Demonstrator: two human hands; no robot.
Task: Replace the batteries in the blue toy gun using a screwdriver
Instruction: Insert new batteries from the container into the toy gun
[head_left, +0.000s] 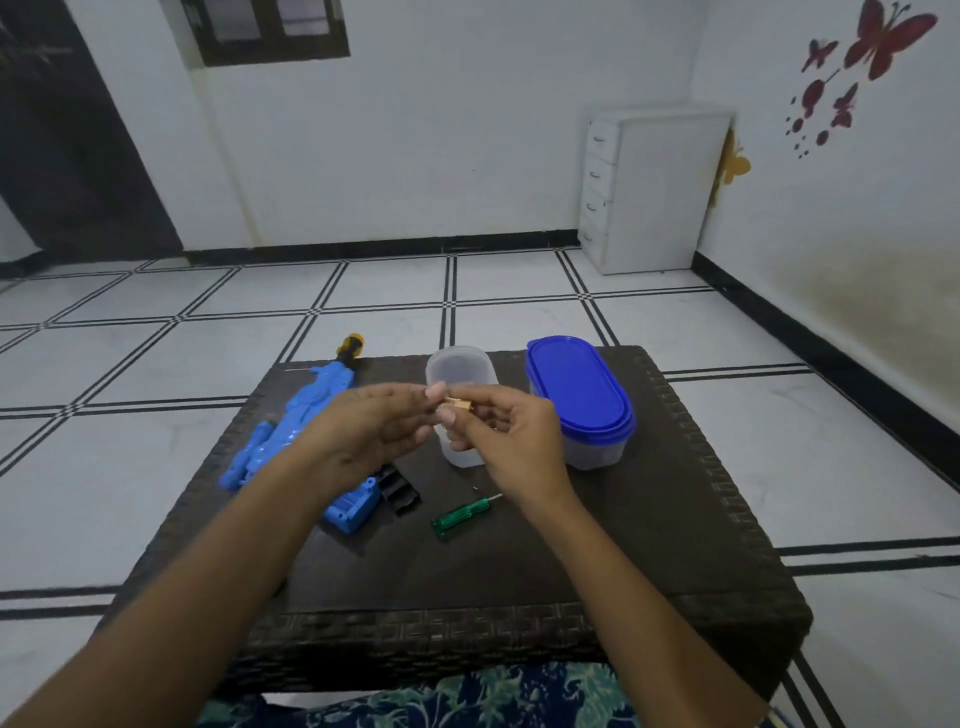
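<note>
Over the dark woven tabletop (519, 561), my left grip (374, 426) and right grip (509, 436) together pinch a small gold battery (457, 404). The blue toy gun (291, 431) lies at the left, its black cover (400, 491) apparently off beside the handle. The green screwdriver (460, 514) rests nearby, untouched. I judge the job about midway: compartment opened, cells yet to be seated, cover yet to be screwed back. No brand or writing is legible on anything.

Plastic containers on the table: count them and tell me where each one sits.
2. An open clear container stands at the far middle of the table; a blue-lidded container stands just to its right. No other seems hidden.
</note>
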